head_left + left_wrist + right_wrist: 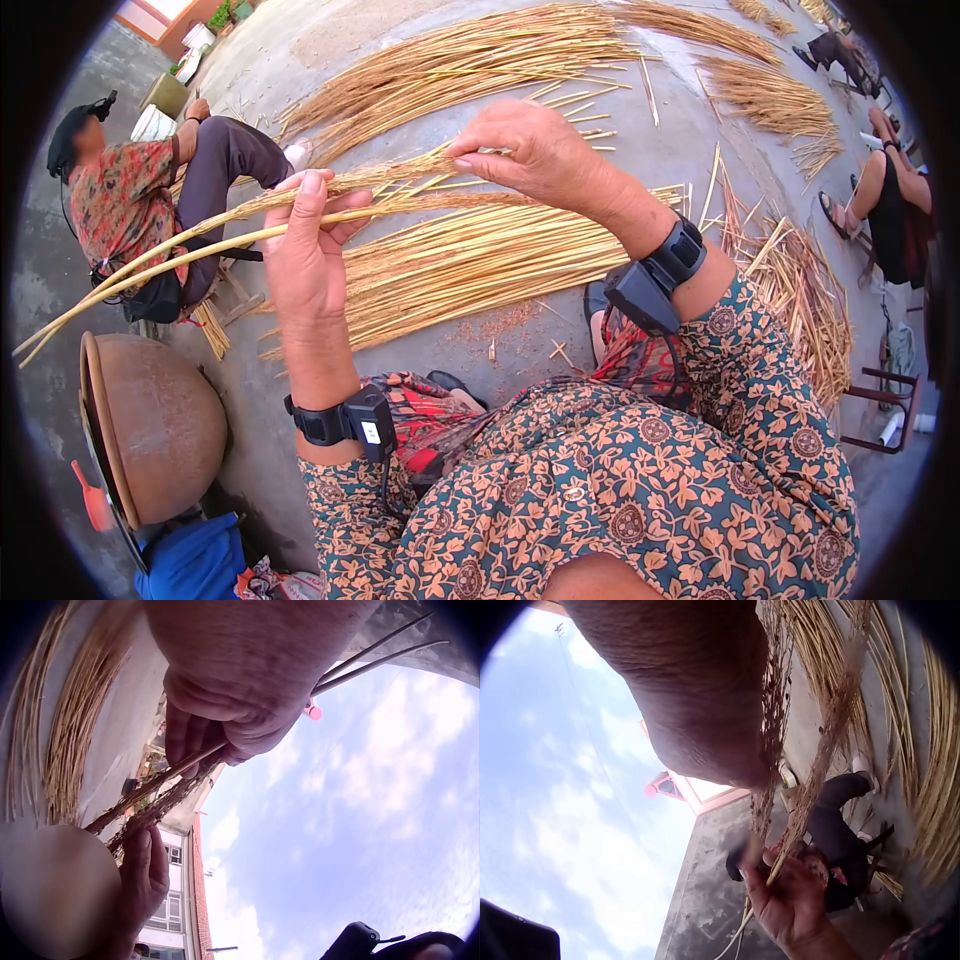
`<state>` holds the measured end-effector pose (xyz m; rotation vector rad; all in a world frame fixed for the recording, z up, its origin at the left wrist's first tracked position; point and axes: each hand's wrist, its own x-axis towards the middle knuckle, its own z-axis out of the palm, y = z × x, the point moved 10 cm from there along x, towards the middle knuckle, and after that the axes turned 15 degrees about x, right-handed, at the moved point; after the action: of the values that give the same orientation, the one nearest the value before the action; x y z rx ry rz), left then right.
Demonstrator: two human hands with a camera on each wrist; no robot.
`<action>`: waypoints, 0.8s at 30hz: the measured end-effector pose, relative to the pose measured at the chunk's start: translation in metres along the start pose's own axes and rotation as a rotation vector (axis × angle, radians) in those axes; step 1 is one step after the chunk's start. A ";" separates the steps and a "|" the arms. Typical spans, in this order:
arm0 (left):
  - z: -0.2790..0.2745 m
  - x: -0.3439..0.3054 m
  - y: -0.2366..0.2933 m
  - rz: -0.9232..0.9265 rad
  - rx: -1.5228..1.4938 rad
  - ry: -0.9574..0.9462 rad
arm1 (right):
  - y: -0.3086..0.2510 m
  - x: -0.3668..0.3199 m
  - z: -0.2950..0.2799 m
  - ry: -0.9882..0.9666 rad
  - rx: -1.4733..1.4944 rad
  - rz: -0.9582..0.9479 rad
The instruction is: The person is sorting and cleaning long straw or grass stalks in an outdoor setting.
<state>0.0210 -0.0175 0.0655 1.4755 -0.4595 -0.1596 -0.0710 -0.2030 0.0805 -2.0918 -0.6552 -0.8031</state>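
Two long broomcorn stalks [165,262] with brown seed heads lie across my left hand [308,260] in the head view. Its thumb and fingers grip the stalks just below the heads, and the bare lower ends stick out to the left. My right hand [545,160] pinches the upper head near its tip between thumb and fingers. The other head passes below the right hand. Up close in the right wrist view, the loose, branching seed heads [821,761] show seeds along them. In the left wrist view the right fingers [142,855] touch one head.
Straw-coloured bundles [490,255] lie on the concrete in front of me, with more bundles [470,60] beyond. Dry trimmings [800,290] are heaped at right. A large clay pot [170,430] stands at lower left. Another person [135,185] sits at left; a metal-framed stool [890,400] is at right.
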 end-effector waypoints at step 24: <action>0.001 -0.006 0.001 0.015 0.077 0.013 | -0.005 0.003 -0.004 -0.045 -0.033 -0.029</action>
<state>0.0153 -0.0167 0.0650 1.5476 -0.4705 -0.1209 -0.0741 -0.2030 0.0869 -2.1403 -0.7017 -0.7900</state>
